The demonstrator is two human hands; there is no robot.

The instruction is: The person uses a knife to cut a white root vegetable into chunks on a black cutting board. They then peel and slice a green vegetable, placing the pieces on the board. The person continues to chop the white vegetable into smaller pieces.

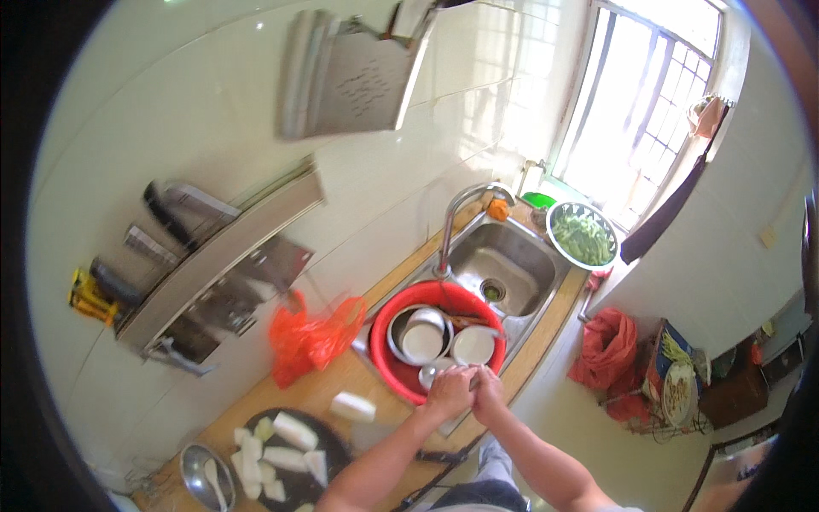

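Note:
A red plastic basin (437,288) sits at the near end of the steel sink. Inside it are a metal pot (398,349) with a pale bowl (422,340) in it, and another pale bowl (472,345) beside the pot. Over the basin's near rim, my left hand (451,389) and my right hand (489,392) meet with curled fingers. A small grey object (474,382) shows between them; its full shape is hidden. Just beyond my left fingers lies a rounded, shiny metal thing (429,376), and I cannot tell whether it joins the grey object.
A steel faucet (448,224) arches over the sink bowl (505,259). Cut greens fill a colander (583,237) behind it. Peeled white vegetable pieces (294,430) lie on a black round board (333,448) beside a metal bowl (208,477). A knife rack (217,262) hangs at left.

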